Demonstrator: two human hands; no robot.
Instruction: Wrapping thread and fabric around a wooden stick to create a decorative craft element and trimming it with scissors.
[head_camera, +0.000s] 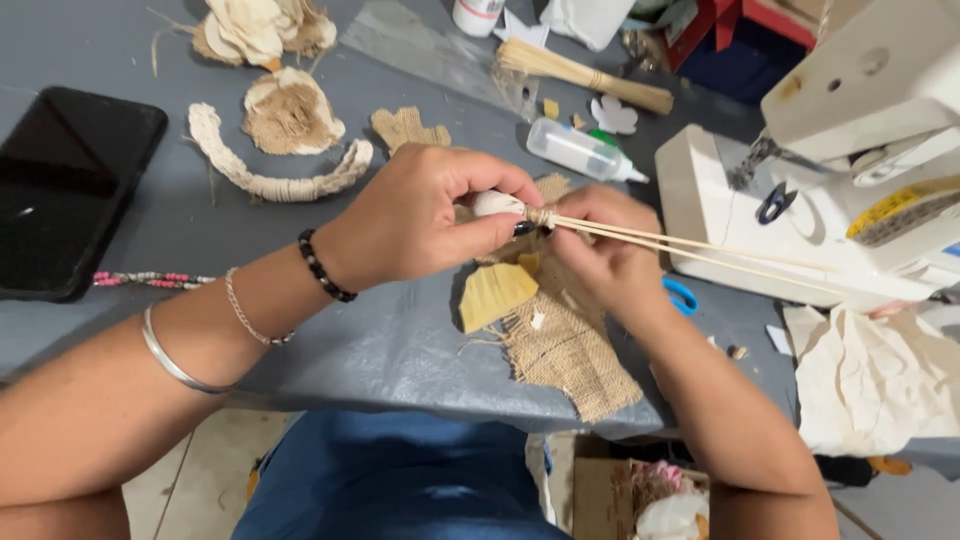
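Note:
My left hand (420, 215) pinches a small white rounded piece (496, 203) bound with tan cord at its base. Thin pale sticks (690, 246) run from that binding out to the right. My right hand (600, 255) grips the sticks and the cord just right of the white piece. Both hands hover above a scrap of burlap (570, 350) and a yellowish husk piece (495, 293) on the grey table (380, 340). Bracelets sit on my left wrist.
A white sewing machine (820, 170) stands at the right, with cream cloth (870, 380) below it. A glue bottle (580, 150), a stick bundle (580, 72), a braided arc (270, 180), husk flowers (290, 110) and a black tablet (65, 180) lie around. Blue scissor handles (683, 296) peek out.

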